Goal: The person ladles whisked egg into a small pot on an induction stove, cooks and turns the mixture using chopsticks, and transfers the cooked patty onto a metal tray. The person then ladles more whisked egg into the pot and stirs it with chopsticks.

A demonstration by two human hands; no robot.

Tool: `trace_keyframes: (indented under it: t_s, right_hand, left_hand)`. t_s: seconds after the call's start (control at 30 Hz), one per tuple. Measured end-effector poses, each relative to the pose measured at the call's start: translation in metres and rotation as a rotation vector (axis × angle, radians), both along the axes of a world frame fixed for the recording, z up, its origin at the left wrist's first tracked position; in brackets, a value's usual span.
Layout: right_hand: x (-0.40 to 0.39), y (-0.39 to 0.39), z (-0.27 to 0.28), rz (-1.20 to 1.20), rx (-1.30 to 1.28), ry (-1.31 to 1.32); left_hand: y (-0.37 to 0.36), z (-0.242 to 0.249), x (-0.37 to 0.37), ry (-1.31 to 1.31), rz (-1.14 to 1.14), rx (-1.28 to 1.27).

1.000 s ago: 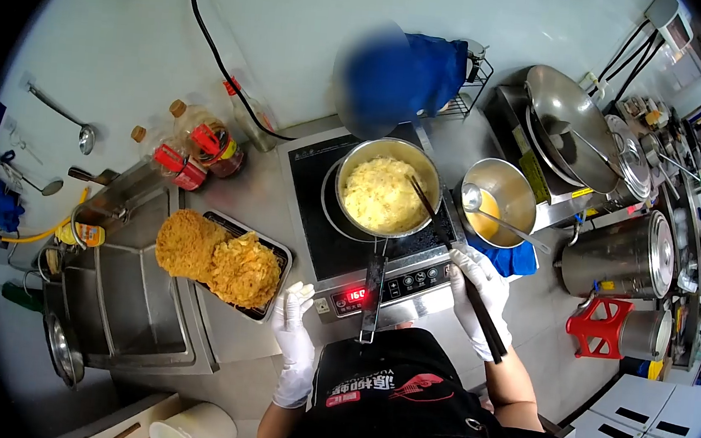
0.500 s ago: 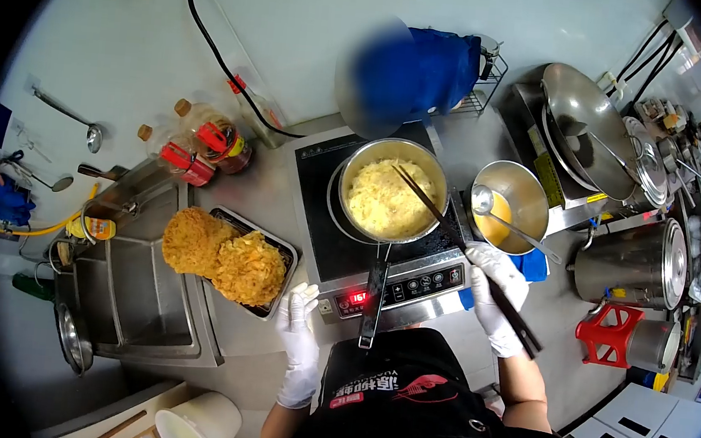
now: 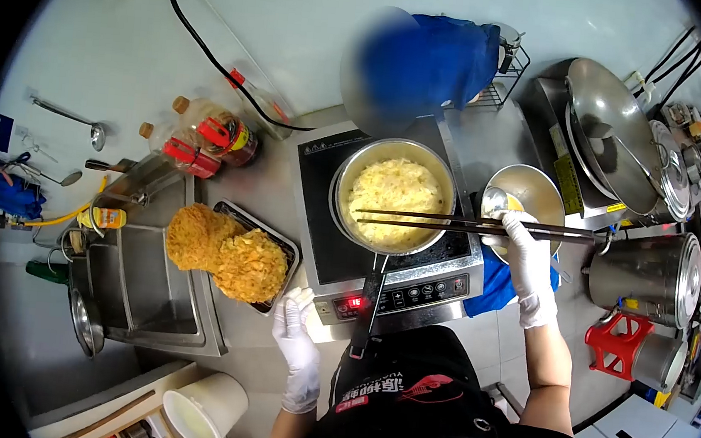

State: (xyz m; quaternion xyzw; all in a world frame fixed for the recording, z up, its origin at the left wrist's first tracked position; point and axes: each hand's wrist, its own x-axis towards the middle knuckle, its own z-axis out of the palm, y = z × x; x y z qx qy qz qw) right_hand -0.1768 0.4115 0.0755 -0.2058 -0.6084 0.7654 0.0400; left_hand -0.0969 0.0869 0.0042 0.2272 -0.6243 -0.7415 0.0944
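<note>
My right hand point(image 3: 523, 263), in a white glove, grips a pair of long dark chopsticks point(image 3: 467, 226) held level, their tips over the pale yellow food point(image 3: 399, 191) in the pot point(image 3: 344, 210). Under that hand is a steel bowl point(image 3: 546, 194) with yellow liquid and a ladle point(image 3: 495, 200). The pot stands on an induction cooker point(image 3: 307, 240), its handle pointing toward me. My left hand point(image 3: 295, 331), gloved too, is empty with fingers loosely extended, beside the cooker's front left corner. Close to it, golden fried food point(image 3: 251, 264) sits on a black tray point(image 3: 291, 251).
At the left is a steel sink point(image 3: 153, 285); bottles with red handles point(image 3: 229, 133) stand behind the tray. A blue cloth point(image 3: 456, 61) hangs at the back. A wok point(image 3: 618, 109), a large stockpot point(image 3: 646, 274) and a red stool point(image 3: 616, 344) are at the right.
My right hand has moved right and up, over the steel bowl. The chopsticks have swung from steeply slanted to nearly level. My left hand has barely changed.
</note>
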Motion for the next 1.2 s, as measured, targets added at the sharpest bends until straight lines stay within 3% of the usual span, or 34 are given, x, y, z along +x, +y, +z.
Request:
trace_keyframes:
  t_s: [0.43,0.67,0.87,1.0,1.2]
  right_hand:
    - [-0.025,0.015,-0.012,0.046,0.013,0.073]
    - [-0.030,0.035,0.000,0.076,-0.115,0.042]
    - [-0.041,0.034,-0.006,0.174,0.024,-0.054]
    - [-0.051,0.034,-0.007,0.192,-0.017,-0.054]
    - [-0.055,0.046,0.021,0.192,-0.102,-0.016]
  left_hand:
    - [0.015,0.002,0.007,-0.004,0.084,0.007]
    - [0.016,0.007,0.008,-0.015,0.126,0.006]
    - [0.015,0.002,0.009,-0.034,0.132,-0.005]
    - [0.017,0.001,0.006,-0.029,0.118,-0.020]
    - [0.017,0.002,0.001,-0.060,0.136,-0.014]
